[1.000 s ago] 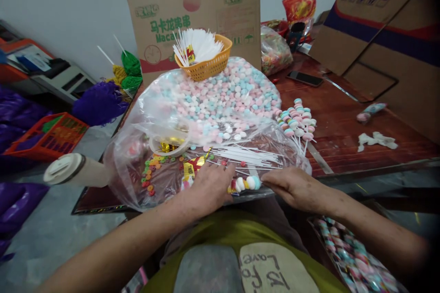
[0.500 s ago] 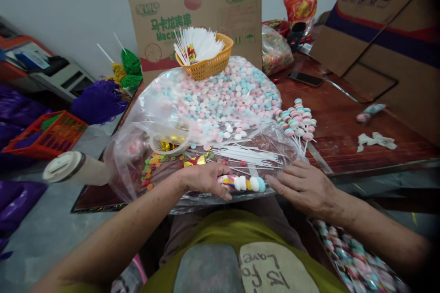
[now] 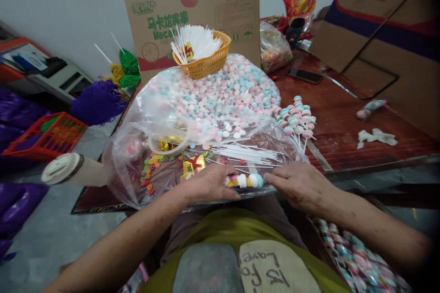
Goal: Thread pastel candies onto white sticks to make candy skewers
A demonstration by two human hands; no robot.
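A candy skewer [image 3: 252, 180] of white, yellow and pale blue pieces lies level, low over the plastic sheet at the table's front edge. Round its left end, partly in a coloured printed wrapper, my left hand [image 3: 212, 183] is closed. My right hand [image 3: 299, 184] has its fingers drawn together at the blue end; any stick there is hidden by them. Just behind my left hand is a gold and red wrapper [image 3: 193, 167]. White sticks [image 3: 247, 154] lie in a loose pile behind the skewer, and small coloured rings [image 3: 147, 177] are scattered to the left.
A big bag of pastel candies [image 3: 220, 96] carries a yellow basket [image 3: 202, 67] of white sticks. Finished candy skewers [image 3: 298, 116] lie to the right, near a phone [image 3: 304, 75]. A lidded cup [image 3: 74, 169] stands left. Wrapped skewers [image 3: 360, 256] fill a container at lower right.
My left hand has shifted slightly right along the skewer, covering more of its wrapped part. My right fingertips have come in against the blue end. The gold wrapper shows more fully.
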